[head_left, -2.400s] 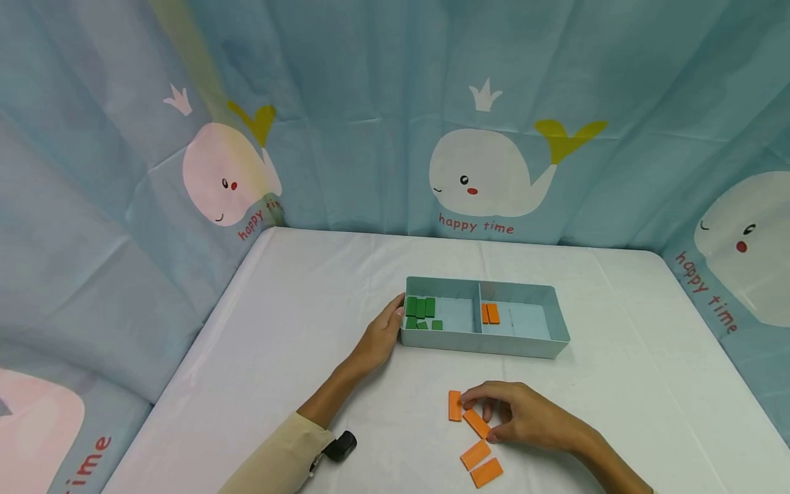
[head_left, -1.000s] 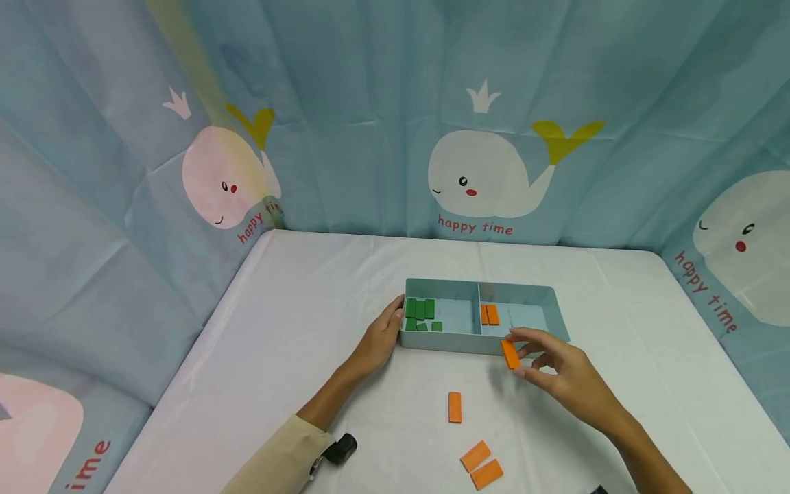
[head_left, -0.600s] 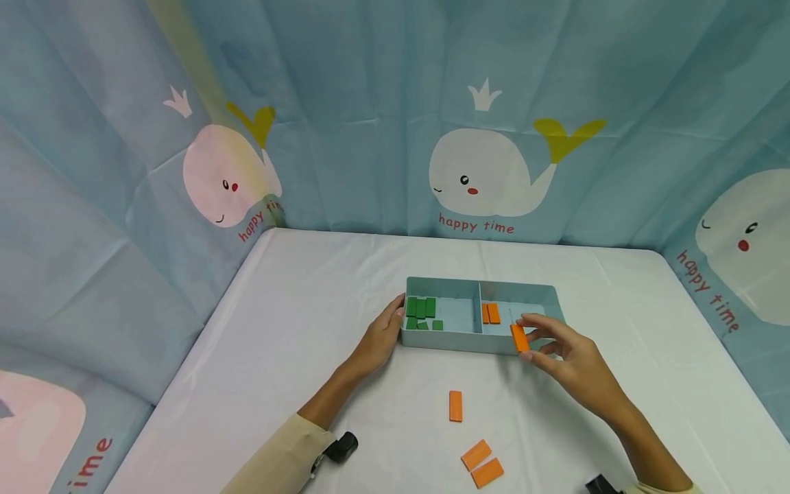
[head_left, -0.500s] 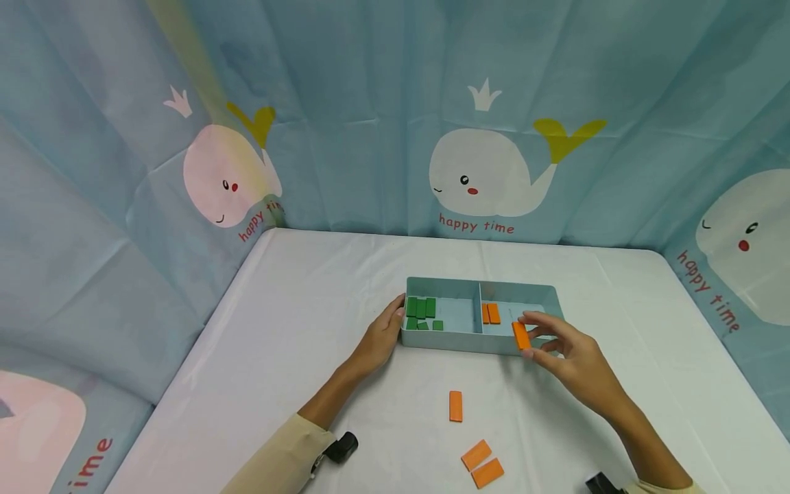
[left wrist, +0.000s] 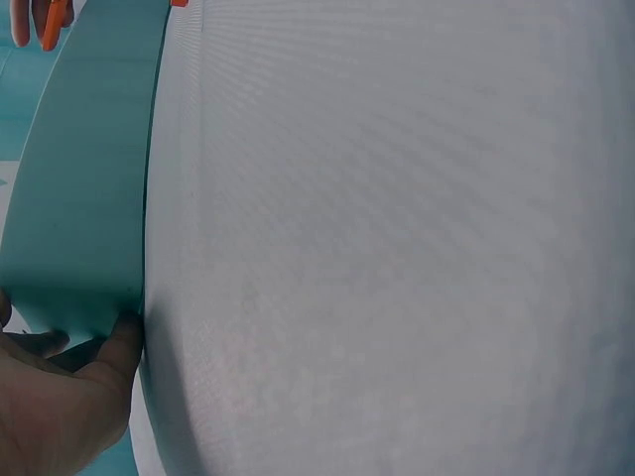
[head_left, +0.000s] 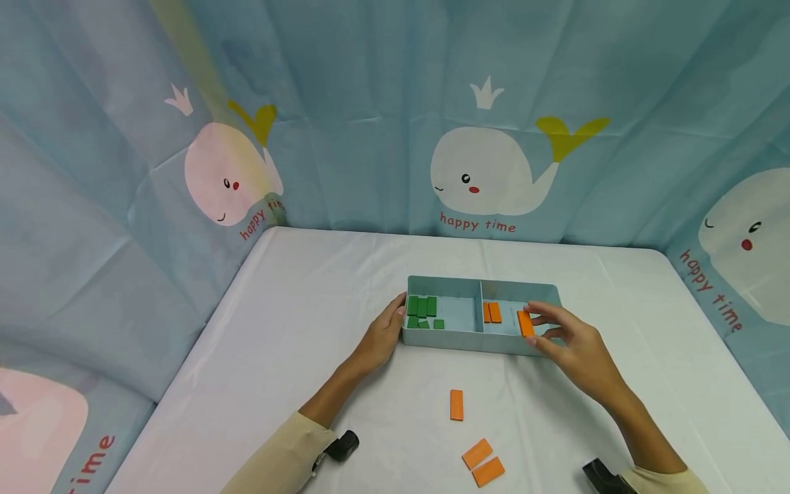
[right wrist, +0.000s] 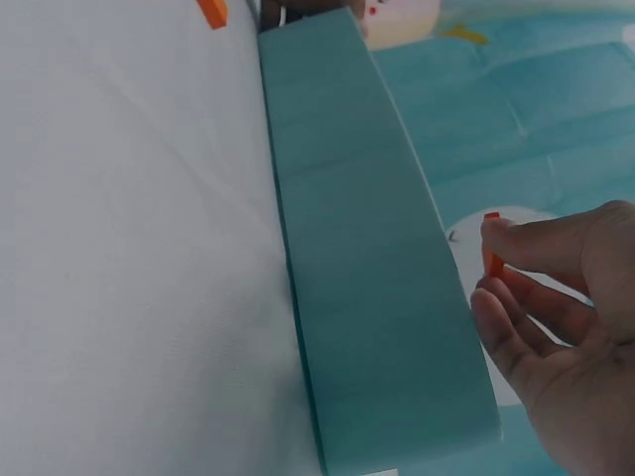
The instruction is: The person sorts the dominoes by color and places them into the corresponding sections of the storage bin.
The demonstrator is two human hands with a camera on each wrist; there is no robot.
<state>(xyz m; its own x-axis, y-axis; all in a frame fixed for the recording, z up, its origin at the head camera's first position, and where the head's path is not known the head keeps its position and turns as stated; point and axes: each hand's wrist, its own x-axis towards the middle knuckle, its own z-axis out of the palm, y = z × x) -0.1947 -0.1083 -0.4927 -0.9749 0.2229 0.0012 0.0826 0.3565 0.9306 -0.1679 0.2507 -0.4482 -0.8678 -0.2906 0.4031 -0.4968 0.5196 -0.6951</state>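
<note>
Head view showed the right hand (head_left: 577, 350) pinching a thin orange rectangular tile (head_left: 525, 324) between its thumb and fingers, holding it tilted over the right-hand compartment of a long, shallow, light blue tray (head_left: 457, 341). Seen from the right wrist, that tile stood nearly edge-on, just beyond the tray's near wall; whether it touched the tray could not be told. The left hand (head_left: 378, 341) gripped the tray's left end, thumb at the near corner and fingers bent against the end wall. A divider (head_left: 481, 306) split the tray in two. In the left-hand compartment lay three longer green rectangular pieces (head_left: 422, 306) side by side, with three smaller green pieces (head_left: 422, 324) in front of them. Two orange tiles (head_left: 492, 313) rested next to each other in the right-hand compartment, close by the divider. Nearer the person, on the white-covered table (head_left: 296, 309), one loose orange tile (head_left: 457, 405) lay by itself, and a pair of orange tiles (head_left: 483, 463) sat slantwise just beside each other. Beige sleeves (head_left: 280, 456) covered both forearms, with a black device (head_left: 342, 446) at the left wrist. Behind the table hung a blue curtain (head_left: 370, 158) printed with whales (head_left: 481, 165).
</note>
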